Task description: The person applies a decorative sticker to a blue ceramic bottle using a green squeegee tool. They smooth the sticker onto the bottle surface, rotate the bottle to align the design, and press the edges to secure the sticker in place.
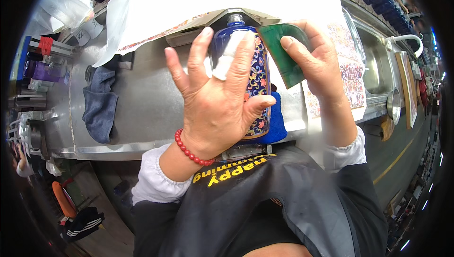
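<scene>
Two hands at the bottle [261,75], neck pointing away, blue cloth [279,117] showing around its near end, likely as padding! Left hand [213,98] splays over it, fingers apart, perhaps to steady it; contact's unclear. Right hand [321,60], right of it, clamps the scraper [279,56], leaving the straight edge free.

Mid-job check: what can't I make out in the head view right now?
All in the head view:
- Palm of the left hand: turned away, so contact with the bottle is unclear.
- Bottle's left side: largely covered by that hand.
- Green scraper: partly behind the right hand.
- Blue cloth: partly hidden by the bottle.
- Items along the left rim: too small and blurred.
</scene>
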A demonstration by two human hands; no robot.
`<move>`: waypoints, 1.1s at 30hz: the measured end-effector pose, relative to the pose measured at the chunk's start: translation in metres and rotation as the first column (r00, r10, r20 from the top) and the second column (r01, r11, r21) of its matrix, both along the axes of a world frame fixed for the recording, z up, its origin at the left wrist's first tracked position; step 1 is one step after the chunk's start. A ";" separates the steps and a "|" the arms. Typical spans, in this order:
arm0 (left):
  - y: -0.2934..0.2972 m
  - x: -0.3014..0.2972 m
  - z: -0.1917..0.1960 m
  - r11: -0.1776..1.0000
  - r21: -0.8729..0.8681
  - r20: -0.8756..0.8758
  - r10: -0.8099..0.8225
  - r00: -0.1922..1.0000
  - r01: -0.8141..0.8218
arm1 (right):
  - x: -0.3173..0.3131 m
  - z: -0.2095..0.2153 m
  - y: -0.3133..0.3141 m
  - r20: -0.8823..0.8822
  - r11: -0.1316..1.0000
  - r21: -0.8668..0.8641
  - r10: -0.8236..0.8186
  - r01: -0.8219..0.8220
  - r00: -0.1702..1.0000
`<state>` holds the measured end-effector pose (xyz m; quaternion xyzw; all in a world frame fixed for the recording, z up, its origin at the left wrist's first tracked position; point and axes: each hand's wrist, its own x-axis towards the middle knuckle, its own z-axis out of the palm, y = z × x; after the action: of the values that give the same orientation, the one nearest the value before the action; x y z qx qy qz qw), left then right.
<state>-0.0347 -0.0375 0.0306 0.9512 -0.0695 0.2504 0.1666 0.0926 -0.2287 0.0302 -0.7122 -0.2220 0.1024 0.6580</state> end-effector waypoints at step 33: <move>0.021 -0.021 -0.088 0.617 -0.784 0.104 0.021 0.994 0.069 | -0.065 0.013 0.001 0.844 0.948 -0.294 0.197 0.123 0.499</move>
<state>-0.0557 -0.0168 -0.0575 0.7670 0.0258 0.3020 0.5656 0.0280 -0.2279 0.0431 -0.7576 -0.5169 -0.2191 0.3330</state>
